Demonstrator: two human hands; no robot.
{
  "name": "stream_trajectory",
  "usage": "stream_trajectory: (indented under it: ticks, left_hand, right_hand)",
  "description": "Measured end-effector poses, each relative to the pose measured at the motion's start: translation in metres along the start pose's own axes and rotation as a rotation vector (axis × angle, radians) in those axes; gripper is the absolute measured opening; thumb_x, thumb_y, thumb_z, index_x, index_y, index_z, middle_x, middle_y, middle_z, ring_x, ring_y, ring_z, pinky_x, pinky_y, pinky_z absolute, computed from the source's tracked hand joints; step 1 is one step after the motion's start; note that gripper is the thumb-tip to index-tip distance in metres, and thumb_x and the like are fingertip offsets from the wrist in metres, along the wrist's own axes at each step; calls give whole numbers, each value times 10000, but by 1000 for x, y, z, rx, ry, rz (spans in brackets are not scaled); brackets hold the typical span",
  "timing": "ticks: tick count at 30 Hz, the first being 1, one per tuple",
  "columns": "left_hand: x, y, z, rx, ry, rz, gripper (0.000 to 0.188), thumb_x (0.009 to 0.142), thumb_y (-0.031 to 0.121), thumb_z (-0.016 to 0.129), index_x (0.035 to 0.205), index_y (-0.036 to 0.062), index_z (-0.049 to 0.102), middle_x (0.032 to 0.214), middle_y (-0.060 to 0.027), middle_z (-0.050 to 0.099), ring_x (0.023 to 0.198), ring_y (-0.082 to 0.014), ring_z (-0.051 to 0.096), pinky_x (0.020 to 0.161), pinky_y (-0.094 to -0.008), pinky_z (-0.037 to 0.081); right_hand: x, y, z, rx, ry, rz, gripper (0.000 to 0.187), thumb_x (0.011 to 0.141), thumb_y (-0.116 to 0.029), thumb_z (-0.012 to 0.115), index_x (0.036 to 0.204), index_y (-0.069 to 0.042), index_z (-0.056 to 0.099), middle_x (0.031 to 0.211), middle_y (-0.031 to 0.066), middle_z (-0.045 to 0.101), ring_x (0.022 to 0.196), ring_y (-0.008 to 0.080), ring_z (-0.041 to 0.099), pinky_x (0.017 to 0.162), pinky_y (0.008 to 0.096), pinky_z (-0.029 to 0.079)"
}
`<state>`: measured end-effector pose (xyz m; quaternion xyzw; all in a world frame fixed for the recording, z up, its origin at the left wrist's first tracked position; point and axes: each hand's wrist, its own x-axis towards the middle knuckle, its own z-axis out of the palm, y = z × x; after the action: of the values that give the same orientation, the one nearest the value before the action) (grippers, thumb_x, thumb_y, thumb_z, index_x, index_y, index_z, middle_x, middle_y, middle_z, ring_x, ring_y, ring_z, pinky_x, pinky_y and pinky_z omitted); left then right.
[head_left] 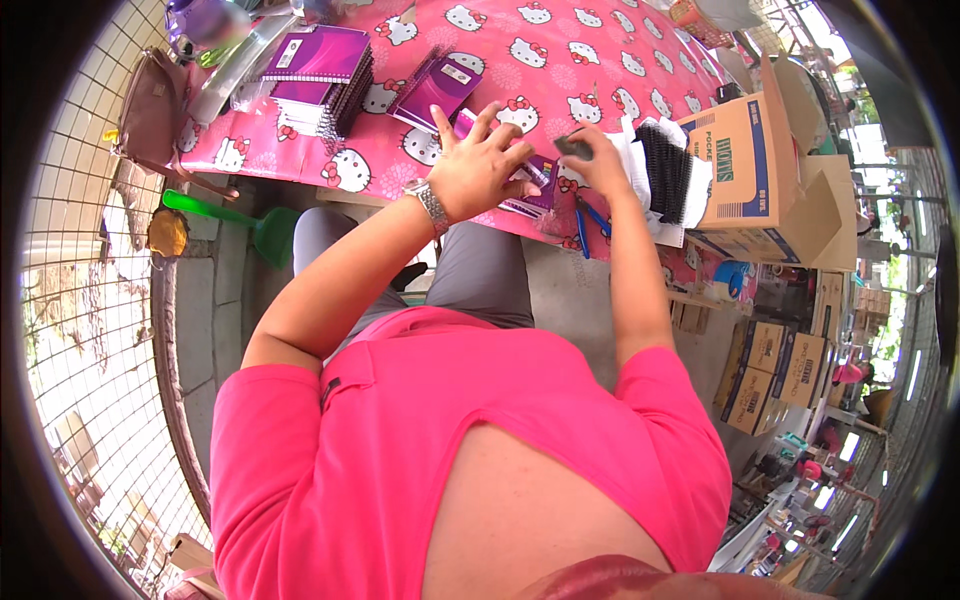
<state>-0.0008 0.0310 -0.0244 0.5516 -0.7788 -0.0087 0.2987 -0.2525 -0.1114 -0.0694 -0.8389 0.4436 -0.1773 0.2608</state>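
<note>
My left hand, with a metal wristwatch behind it, lies with spread fingers over a purple notebook near the table's front edge. Part of that notebook is hidden beneath the hand. Just to its right, my right hand pinches a small dark block, whose exact kind I cannot make out. Blue-handled pliers lie at the table edge below my right hand. Beyond my left hand rest more purple spiral notebooks. A taller stack of purple notebooks stands farther left.
Right of my right hand sit white sheets with black spiral binding coils, beside an open cardboard box. A pink patterned cloth covers the table. A brown bag hangs at the left, above a green dustpan.
</note>
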Motion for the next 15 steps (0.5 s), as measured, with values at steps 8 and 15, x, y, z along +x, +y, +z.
stream_trajectory:
  ticks: [8, 15]
  left_hand:
    - [10, -6, -4, -86, -141, 53, 410, 771, 440, 722, 1054, 163, 617, 1043, -24, 565, 1101, -224, 496, 968, -533, 364]
    - [13, -10, -6, -125, -170, 77, 427, 760, 446, 731, 1051, 154, 622, 1024, -25, 570, 1077, -229, 500, 919, -464, 373]
  right_hand:
    - [-38, -84, -27, 327, -285, 42, 452, 709, -224, 651, 1113, -21, 656, 1250, 96, 555, 1158, 203, 521, 1021, 334, 376]
    - [-45, -99, -25, 1132, -285, -3, 479, 699, -260, 649, 1115, -22, 638, 1184, 95, 555, 1163, 189, 508, 1020, 330, 376]
